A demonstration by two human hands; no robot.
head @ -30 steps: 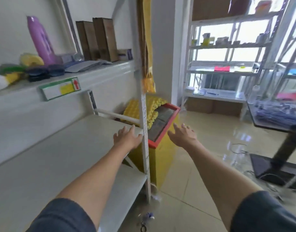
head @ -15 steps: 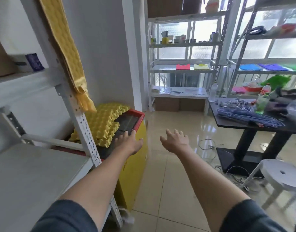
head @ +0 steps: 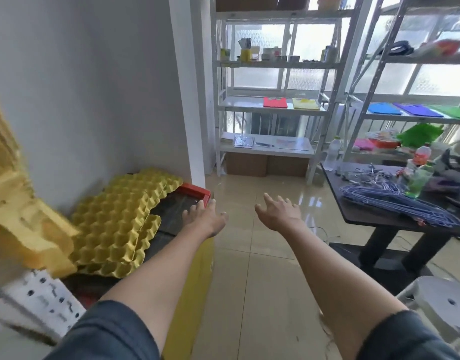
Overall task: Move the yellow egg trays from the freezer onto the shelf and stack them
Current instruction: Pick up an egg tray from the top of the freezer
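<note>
Several yellow egg trays (head: pixel 117 219) lie overlapping on the dark lid of a yellow chest freezer (head: pixel 197 258) with a red rim, against the left wall. My left hand (head: pixel 205 216) hovers over the freezer's right front edge, fingers spread and holding nothing. To its right, my right hand (head: pixel 278 211) reaches out over the tiled floor, also empty with fingers apart. The perforated post of the white shelf (head: pixel 44 300) shows blurred at the bottom left, with more yellow tray material (head: pixel 21 224) hanging beside it.
A black table (head: pixel 395 216) with blue wire hangers and bottles stands at the right. A white stool (head: pixel 447 305) sits at the lower right. White metal racks (head: pixel 270 107) with coloured items line the far windows. Cables lie on the tiled floor under the table.
My view has swung right and closer to the freezer; the shelf has slid almost out at the left. Both hands stay open and have advanced toward the freezer's front edge.
</note>
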